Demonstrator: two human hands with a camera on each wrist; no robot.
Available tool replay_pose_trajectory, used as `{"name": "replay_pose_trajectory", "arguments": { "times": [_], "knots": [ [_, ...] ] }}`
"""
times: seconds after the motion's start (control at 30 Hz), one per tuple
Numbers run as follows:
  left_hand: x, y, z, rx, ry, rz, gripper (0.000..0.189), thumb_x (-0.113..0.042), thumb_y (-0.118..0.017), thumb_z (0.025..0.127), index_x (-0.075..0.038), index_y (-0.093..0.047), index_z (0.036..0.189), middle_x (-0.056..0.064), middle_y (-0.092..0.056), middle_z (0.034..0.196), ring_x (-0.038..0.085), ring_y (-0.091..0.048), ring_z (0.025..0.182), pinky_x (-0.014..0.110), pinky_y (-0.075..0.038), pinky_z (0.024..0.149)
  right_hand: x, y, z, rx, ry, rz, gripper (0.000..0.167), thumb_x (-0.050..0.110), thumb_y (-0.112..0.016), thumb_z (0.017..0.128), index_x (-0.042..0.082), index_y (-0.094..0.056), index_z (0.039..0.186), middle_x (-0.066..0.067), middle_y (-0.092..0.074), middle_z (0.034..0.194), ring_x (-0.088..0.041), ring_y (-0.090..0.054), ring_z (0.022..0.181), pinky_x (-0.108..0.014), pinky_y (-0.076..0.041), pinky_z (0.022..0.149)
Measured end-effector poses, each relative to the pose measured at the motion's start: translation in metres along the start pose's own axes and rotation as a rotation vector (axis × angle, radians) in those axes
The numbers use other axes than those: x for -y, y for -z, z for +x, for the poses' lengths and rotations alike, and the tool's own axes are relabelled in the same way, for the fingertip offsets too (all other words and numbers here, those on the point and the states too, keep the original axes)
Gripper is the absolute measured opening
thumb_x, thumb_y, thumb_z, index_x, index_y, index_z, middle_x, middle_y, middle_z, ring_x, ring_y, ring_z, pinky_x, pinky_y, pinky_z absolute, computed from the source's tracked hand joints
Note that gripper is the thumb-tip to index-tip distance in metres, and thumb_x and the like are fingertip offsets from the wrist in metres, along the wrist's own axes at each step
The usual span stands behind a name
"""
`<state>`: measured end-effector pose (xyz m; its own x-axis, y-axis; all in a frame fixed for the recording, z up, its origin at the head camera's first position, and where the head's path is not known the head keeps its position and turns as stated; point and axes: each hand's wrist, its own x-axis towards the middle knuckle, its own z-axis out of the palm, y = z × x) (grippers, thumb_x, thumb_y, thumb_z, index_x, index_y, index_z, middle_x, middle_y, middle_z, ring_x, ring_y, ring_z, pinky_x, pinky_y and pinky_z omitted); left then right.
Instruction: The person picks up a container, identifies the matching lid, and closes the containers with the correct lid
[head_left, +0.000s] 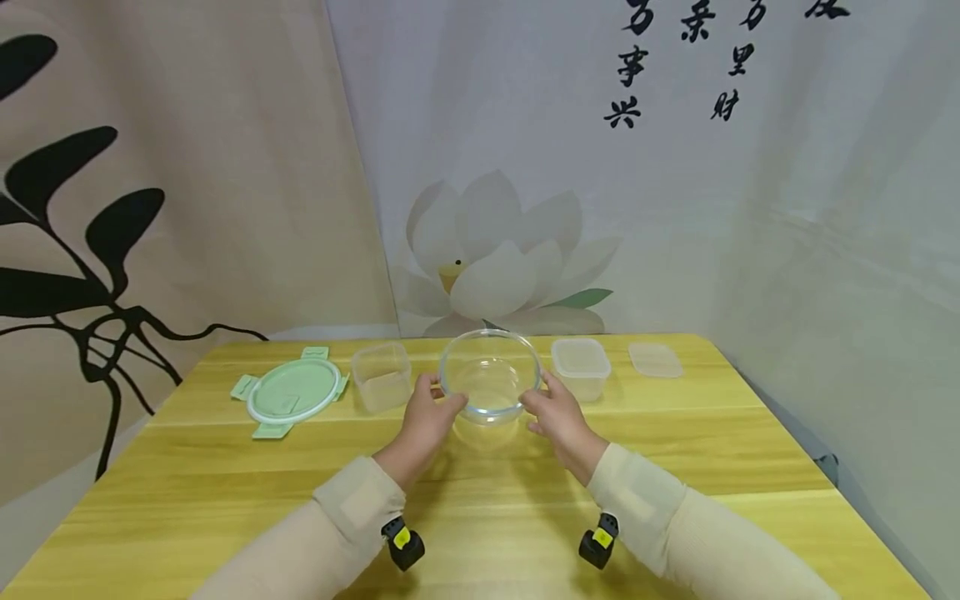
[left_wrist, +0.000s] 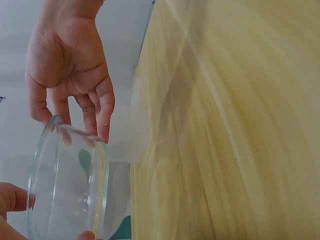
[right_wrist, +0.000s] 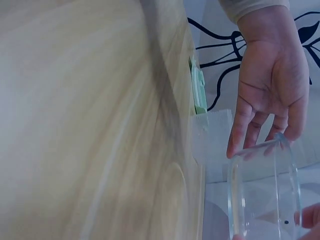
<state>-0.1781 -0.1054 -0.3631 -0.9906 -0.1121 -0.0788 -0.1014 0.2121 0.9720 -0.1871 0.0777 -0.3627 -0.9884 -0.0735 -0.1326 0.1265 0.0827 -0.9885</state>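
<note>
A round clear glass bowl [head_left: 489,414] is held between both hands, its mouth up and its base a little above the table. My left hand [head_left: 426,425] grips the bowl's left side, with the thumb at the near rim. On the opposite side my right hand [head_left: 564,425] holds it the same way, fingers around the wall. In the left wrist view, the right hand [left_wrist: 70,65] has its fingertips against the glass. The right wrist view shows the left hand [right_wrist: 272,75] with its fingers behind the bowl wall [right_wrist: 260,190].
A green round lid with clip flaps [head_left: 292,392] lies at left. Beside it stands a clear square container [head_left: 381,379]. Right of the bowl is a lidded translucent square container [head_left: 582,367], then a flat translucent lid [head_left: 655,360]. A printed curtain hangs behind the wooden table [head_left: 480,517].
</note>
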Motion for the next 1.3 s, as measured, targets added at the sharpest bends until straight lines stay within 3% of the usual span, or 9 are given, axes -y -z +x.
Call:
{"name": "replay_pose_trajectory", "arguments": {
  "times": [0.3, 0.57, 0.8, 1.03, 1.3],
  "knots": [
    [0.005, 0.0, -0.016, -0.004, 0.017, 0.03, 0.046, -0.012, -0.06, 0.087, 0.003, -0.037, 0.123, 0.028, -0.042, 0.128, 0.035, -0.05, 0.105, 0.041, -0.046, 0.081, -0.006, 0.001, -0.016, 0.023, -0.008, -0.036, 0.064, 0.011, -0.051, 0.091, 0.008, -0.03, 0.15, -0.027, -0.049, 0.132, -0.041, -0.046, 0.124, -0.059, -0.041, 0.1],
    [0.014, 0.001, -0.026, 0.032, 0.029, 0.009, 0.048, -0.012, -0.059, 0.085, 0.003, -0.034, 0.124, 0.028, -0.039, 0.126, 0.034, -0.047, 0.104, 0.039, -0.045, 0.079, -0.013, 0.001, -0.025, 0.031, -0.033, -0.058, 0.066, 0.014, -0.052, 0.091, 0.006, -0.026, 0.151, -0.026, -0.048, 0.134, -0.04, -0.049, 0.121, -0.056, -0.043, 0.099],
    [0.017, 0.0, -0.033, 0.057, 0.031, 0.005, 0.05, -0.012, -0.059, 0.088, 0.006, -0.032, 0.127, 0.031, -0.038, 0.129, 0.039, -0.048, 0.109, 0.044, -0.047, 0.084, -0.02, 0.001, -0.028, 0.028, -0.034, -0.058, 0.064, 0.014, -0.052, 0.091, 0.004, -0.029, 0.15, -0.027, -0.05, 0.131, -0.041, -0.051, 0.119, -0.056, -0.045, 0.096],
    [0.023, -0.003, -0.035, 0.043, 0.028, 0.02, 0.048, -0.011, -0.06, 0.087, 0.007, -0.034, 0.124, 0.031, -0.042, 0.124, 0.033, -0.051, 0.099, 0.036, -0.047, 0.075, -0.026, 0.001, -0.03, 0.008, -0.041, -0.076, 0.062, 0.013, -0.052, 0.09, 0.004, -0.033, 0.148, -0.027, -0.052, 0.131, -0.041, -0.052, 0.119, -0.05, -0.05, 0.092],
    [0.029, -0.005, -0.036, 0.049, 0.017, 0.021, 0.047, -0.011, -0.061, 0.087, 0.007, -0.035, 0.122, 0.031, -0.043, 0.122, 0.036, -0.052, 0.102, 0.042, -0.049, 0.079, -0.03, 0.002, -0.032, 0.014, -0.043, -0.082, 0.065, 0.013, -0.051, 0.09, 0.002, -0.028, 0.15, -0.028, -0.051, 0.132, -0.044, -0.05, 0.121, -0.054, -0.048, 0.092]
  ]
}}
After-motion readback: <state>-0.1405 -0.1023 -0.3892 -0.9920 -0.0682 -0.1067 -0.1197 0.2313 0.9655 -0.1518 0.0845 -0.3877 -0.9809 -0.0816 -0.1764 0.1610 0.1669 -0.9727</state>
